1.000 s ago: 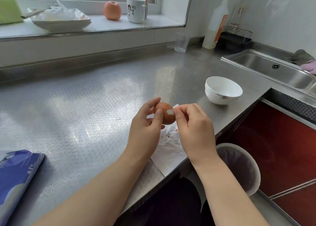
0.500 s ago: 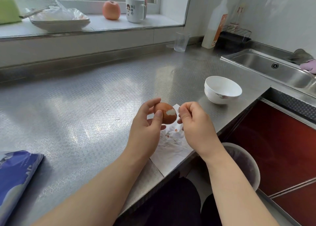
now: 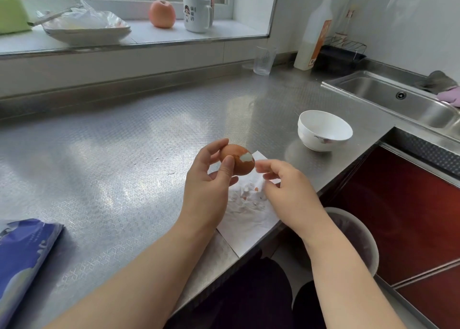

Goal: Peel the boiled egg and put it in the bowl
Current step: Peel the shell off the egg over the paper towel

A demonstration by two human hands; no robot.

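I see a brown egg (image 3: 237, 160) with one white peeled patch; right of it a white bowl (image 3: 324, 134); beneath it, white paper (image 3: 245, 219) speckled brown.

Left hand (image 3: 207, 186) grips the egg (image 3: 237, 160) — right hand (image 3: 288, 191) beside, over the tissue (image 3: 245, 225).

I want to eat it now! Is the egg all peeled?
No, the egg in the left hand is still mostly brown shell, with only one small white patch bare.
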